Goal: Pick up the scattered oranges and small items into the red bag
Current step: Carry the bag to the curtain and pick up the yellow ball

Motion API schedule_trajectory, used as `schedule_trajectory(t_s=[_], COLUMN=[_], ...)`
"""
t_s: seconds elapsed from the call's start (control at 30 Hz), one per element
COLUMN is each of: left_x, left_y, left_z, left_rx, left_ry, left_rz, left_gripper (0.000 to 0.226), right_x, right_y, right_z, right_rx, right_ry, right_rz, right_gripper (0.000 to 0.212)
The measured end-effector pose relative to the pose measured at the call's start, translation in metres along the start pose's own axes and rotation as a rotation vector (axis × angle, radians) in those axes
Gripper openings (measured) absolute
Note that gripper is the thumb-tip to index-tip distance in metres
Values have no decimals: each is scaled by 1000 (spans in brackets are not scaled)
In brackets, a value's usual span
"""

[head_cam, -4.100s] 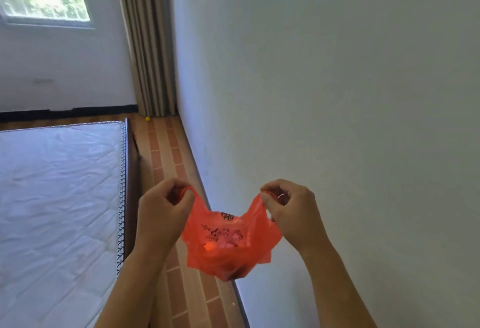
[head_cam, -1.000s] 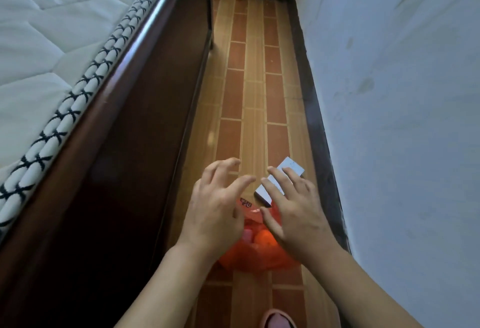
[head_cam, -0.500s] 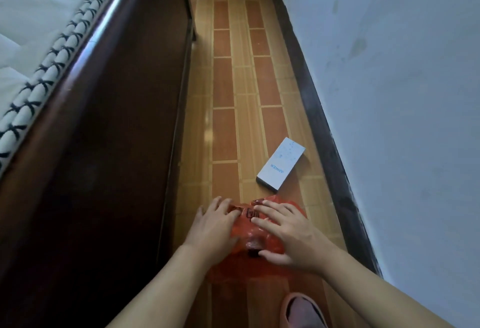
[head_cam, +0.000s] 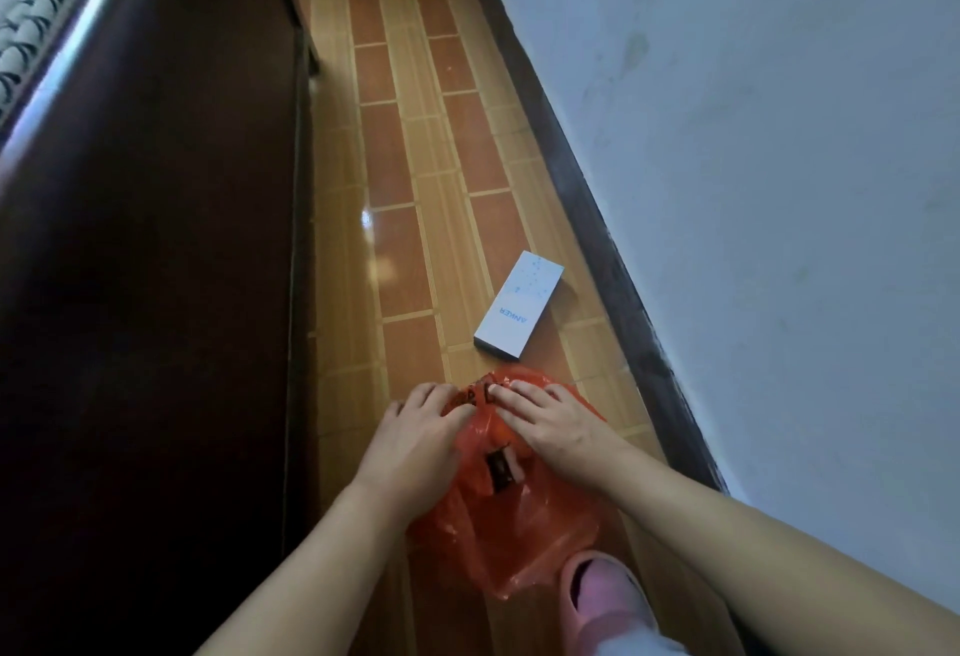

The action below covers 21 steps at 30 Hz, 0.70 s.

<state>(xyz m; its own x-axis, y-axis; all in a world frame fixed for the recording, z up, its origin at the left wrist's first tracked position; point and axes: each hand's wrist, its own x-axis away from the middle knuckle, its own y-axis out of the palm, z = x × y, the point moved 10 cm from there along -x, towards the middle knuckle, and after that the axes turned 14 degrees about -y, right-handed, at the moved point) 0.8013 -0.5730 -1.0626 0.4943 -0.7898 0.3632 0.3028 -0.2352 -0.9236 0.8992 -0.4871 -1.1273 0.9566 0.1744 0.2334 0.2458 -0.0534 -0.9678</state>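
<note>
bag lowered from air to floor | left hand (head_cam: 415, 439), right hand (head_cam: 558, 424): fingers spread flat on red bag (head_cam: 519, 530)

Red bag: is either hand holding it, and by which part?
Both hands, left and right, lie on the red bag at its far end; an actual grip cannot be told.
</note>
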Motion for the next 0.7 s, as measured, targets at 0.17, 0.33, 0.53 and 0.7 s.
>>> schedule_trajectory(t_s=[0.17,0.33,0.53,0.7], left_x=[6,11,-8,-9], left_y=[8,39,38,35], left_z=[31,38,-25,-48], left_rx=[-40,-182,-261,-214], left_ry=[139,133,-157,-239], left_rz=[-56,-296,-221,-209], left_gripper=[45,70,74,62], right_x=[-28,-38,-18,-14], right_y=[1,4,9,17], right_z=[26,46,64,71], right_rx=[2,-41,-103,-157], right_ry=[35,7,66,116], right_rz=[-80,-130,-75,-87], right_gripper=[67,68,59,63])
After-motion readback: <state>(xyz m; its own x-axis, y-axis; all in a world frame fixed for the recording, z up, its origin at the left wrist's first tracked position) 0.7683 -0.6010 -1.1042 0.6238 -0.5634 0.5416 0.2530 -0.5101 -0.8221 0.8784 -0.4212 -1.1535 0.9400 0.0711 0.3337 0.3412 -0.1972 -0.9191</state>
